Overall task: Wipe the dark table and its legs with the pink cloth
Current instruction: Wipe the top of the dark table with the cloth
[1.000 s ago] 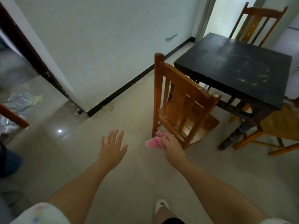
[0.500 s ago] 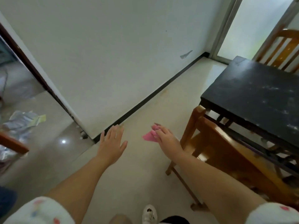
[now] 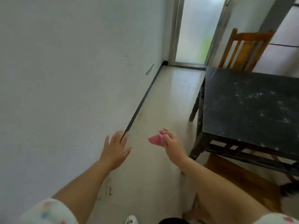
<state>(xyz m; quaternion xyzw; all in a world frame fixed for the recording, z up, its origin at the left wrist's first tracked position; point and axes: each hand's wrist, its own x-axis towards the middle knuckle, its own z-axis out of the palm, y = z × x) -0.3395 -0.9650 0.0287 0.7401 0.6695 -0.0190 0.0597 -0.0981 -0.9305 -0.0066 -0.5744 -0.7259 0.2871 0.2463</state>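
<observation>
No legible writing; right hand (image 3: 174,143) pinches crumpled pink cloth (image 3: 155,139) in closed fingers, left hand (image 3: 115,148) spread flat, empty, both short of speckled dark wooden table (image 3: 249,104).

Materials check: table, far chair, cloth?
Table: looks like wood under matte black paint, since pale scuffs and specks show on the top and the legs are turned. Far chair: varnished orange-brown wood with a slatted back. Cloth: soft pink fabric, bunched in the right hand; its weave is too blurred to tell.
</observation>
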